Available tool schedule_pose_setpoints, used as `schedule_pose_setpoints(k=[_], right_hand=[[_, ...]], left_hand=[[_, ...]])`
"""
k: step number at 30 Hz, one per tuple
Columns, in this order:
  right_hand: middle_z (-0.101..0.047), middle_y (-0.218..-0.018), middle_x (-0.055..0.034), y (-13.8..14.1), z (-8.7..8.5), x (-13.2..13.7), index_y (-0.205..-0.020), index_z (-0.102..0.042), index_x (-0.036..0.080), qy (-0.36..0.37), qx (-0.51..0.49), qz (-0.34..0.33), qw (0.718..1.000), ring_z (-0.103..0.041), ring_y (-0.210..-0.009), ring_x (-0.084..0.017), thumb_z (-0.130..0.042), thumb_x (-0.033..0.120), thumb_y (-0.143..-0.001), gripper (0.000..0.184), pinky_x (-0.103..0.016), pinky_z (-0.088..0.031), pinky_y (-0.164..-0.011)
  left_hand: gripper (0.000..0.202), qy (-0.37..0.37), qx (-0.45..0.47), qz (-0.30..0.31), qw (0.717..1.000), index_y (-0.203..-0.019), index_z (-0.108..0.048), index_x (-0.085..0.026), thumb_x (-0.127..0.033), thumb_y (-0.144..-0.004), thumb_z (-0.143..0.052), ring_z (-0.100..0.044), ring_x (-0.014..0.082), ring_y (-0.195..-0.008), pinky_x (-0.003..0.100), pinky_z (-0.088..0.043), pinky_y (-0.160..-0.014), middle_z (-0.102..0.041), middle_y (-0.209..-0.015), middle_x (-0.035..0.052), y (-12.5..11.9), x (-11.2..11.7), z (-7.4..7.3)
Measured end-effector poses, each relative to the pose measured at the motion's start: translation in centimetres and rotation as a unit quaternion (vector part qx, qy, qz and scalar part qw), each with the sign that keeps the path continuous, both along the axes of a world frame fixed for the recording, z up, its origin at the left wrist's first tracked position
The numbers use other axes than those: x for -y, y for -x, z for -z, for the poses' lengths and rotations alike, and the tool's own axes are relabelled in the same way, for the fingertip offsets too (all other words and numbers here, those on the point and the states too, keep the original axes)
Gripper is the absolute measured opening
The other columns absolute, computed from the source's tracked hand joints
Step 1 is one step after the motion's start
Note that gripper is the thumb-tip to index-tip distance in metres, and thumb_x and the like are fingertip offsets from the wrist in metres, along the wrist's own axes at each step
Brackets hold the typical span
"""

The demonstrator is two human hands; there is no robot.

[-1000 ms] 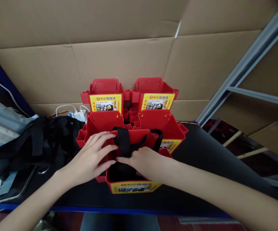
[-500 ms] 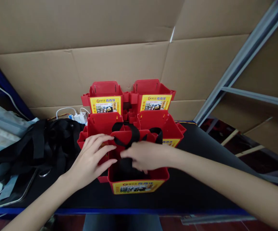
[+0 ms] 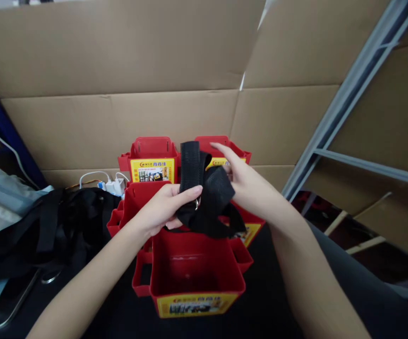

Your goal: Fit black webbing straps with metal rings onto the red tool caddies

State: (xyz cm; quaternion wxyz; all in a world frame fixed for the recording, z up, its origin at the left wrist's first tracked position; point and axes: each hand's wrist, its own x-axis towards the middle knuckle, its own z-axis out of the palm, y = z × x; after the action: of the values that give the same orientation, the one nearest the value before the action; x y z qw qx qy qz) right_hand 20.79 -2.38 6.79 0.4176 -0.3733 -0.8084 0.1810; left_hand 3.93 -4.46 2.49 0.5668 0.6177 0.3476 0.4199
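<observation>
Left hand (image 3: 166, 203) around black strap (image 3: 190, 165), partly behind it; right hand (image 3: 244, 181), grip unclear.

cardboard sheets (image 3: 119, 52) at back | grey metal frame (image 3: 345, 98) right | white plugs (image 3: 114, 187) left | blue post (image 3: 4, 125) far left

Strap (image 3: 218, 189) now outside front bin (image 3: 196, 273)
</observation>
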Motion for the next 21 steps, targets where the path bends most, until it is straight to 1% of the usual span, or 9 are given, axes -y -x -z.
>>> schedule_pose_setpoints(k=[2,4,7,10,13,15,16,18,21], right_hand=[[-0.061,-0.091,-0.0050,-0.8,0.8,0.7,-0.120,-0.044,0.021,-0.070,0.008,0.077,0.994,-0.059,-0.079,-0.017,-0.049,0.011,-0.076,0.045,-0.030,-0.049,-0.066],[-0.059,-0.097,-0.0062,-0.9,1.4,1.8,-0.106,-0.055,0.021,-0.151,-0.004,0.116,0.982,-0.058,-0.086,-0.018,-0.046,0.012,-0.080,0.028,-0.030,-0.048,-0.071],[-0.057,-0.100,-0.0065,-0.3,1.6,2.8,-0.096,-0.058,0.020,-0.243,-0.005,0.072,0.967,-0.054,-0.095,-0.017,-0.038,0.014,-0.086,0.024,-0.031,-0.044,-0.081],[-0.059,-0.097,-0.0045,0.4,1.7,2.3,-0.098,-0.057,0.019,-0.202,0.061,-0.016,0.977,-0.055,-0.090,-0.014,-0.034,0.020,-0.090,0.024,-0.027,-0.044,-0.079],[-0.060,-0.079,-0.0009,0.3,2.3,0.5,-0.081,-0.056,0.018,-0.127,0.141,-0.013,0.982,-0.054,-0.072,-0.012,-0.048,0.034,-0.085,0.018,-0.025,-0.044,-0.065],[-0.058,-0.074,0.0013,0.1,2.9,-0.6,-0.078,-0.054,0.019,-0.103,0.162,-0.004,0.981,-0.053,-0.067,-0.010,-0.057,0.034,-0.078,0.016,-0.023,-0.043,-0.060],[-0.058,-0.075,0.0019,-0.1,3.1,-1.0,-0.082,-0.053,0.019,-0.097,0.160,-0.007,0.982,-0.053,-0.067,-0.010,-0.060,0.031,-0.076,0.015,-0.023,-0.044,-0.061],[-0.059,-0.084,0.0021,-0.2,3.5,-1.5,-0.097,-0.051,0.021,-0.081,0.142,-0.030,0.986,-0.055,-0.074,-0.009,-0.063,0.026,-0.074,0.026,-0.022,-0.045,-0.067],[-0.060,-0.091,0.0020,-0.1,3.6,-1.6,-0.114,-0.044,0.023,-0.041,0.120,-0.079,0.989,-0.057,-0.080,-0.009,-0.063,0.030,-0.074,0.044,-0.023,-0.045,-0.073]], left_hand=[[0.035,0.007,0.035,-0.027,0.999,-0.070,-0.052,-0.013,-0.048,-0.078,-0.052,-0.026,-0.0001,-0.025,0.012,-0.012,-0.025,-0.043,-0.045,-0.0060,0.0,-0.5,0.0],[0.033,0.016,0.065,-0.032,0.997,-0.074,-0.053,-0.013,-0.045,-0.080,-0.050,-0.034,0.0016,-0.028,0.012,-0.017,-0.024,-0.048,-0.050,-0.0039,0.2,-0.7,0.0],[0.027,0.035,0.087,-0.016,0.995,-0.079,-0.053,-0.014,-0.040,-0.083,-0.048,-0.053,0.0090,-0.041,0.014,-0.034,-0.028,-0.055,-0.059,0.0000,0.6,-0.7,0.2],[0.026,0.035,0.068,-0.003,0.997,-0.083,-0.056,-0.013,-0.037,-0.084,-0.046,-0.062,0.0153,-0.056,0.019,-0.045,-0.035,-0.061,-0.067,0.0043,0.9,-1.0,0.3],[0.029,0.030,0.037,-0.014,0.999,-0.082,-0.058,-0.012,-0.038,-0.084,-0.046,-0.065,0.0182,-0.062,0.019,-0.047,-0.038,-0.064,-0.073,0.0078,1.4,-1.6,0.4],[0.028,0.023,0.018,-0.037,0.999,-0.078,-0.058,-0.011,-0.038,-0.082,-0.050,-0.066,0.0197,-0.066,0.018,-0.046,-0.039,-0.066,-0.076,0.0089,1.8,-1.9,0.3],[0.027,0.017,0.008,-0.047,0.999,-0.076,-0.058,-0.011,-0.037,-0.081,-0.052,-0.067,0.0200,-0.068,0.017,-0.046,-0.040,-0.067,-0.076,0.0091,2.0,-2.0,0.3],[0.024,0.000,-0.018,-0.059,0.998,-0.071,-0.059,-0.011,-0.034,-0.079,-0.056,-0.067,0.0192,-0.067,0.016,-0.045,-0.041,-0.068,-0.073,0.0089,2.3,-2.1,0.2],[0.019,-0.042,-0.075,-0.060,0.994,-0.070,-0.061,-0.011,-0.029,-0.077,-0.058,-0.066,0.0157,-0.061,0.015,-0.046,-0.043,-0.068,-0.066,0.0084,2.4,-1.9,0.2]])
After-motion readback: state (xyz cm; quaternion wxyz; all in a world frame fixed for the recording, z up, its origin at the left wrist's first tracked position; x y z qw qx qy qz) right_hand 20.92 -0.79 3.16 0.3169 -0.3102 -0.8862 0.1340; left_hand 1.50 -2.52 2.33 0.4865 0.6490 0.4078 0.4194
